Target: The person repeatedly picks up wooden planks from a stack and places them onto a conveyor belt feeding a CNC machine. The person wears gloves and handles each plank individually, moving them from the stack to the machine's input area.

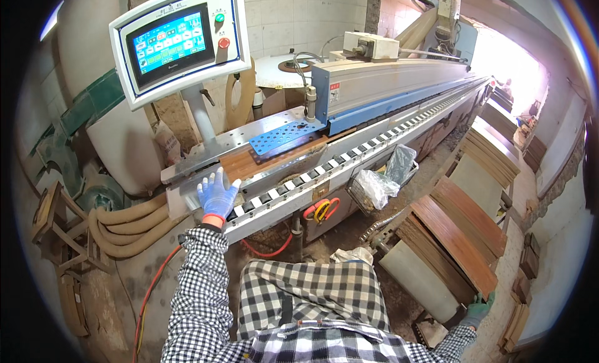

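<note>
My left hand (217, 194), in a blue glove with pale fingertips, lies spread at the near end of the edge banding machine (374, 89). Its fingertips reach the end of a brown wood-grain panel (243, 164), which runs under the blue perforated guard (285, 137). My right hand (478, 311), in a green glove, is at the lower corner of the top reddish-brown panel (456, 241) on a stack at the right. Its fingers are partly hidden, so its hold on the panel cannot be told.
The control screen (171, 44) stands at upper left. A wire basket (365, 194) with plastic bags hangs on the machine's side, near red and yellow-handled scissors (322, 210). Ribbed hoses (131, 227) and a wooden stool (61, 222) are at left. More panel stacks (491, 147) line the right.
</note>
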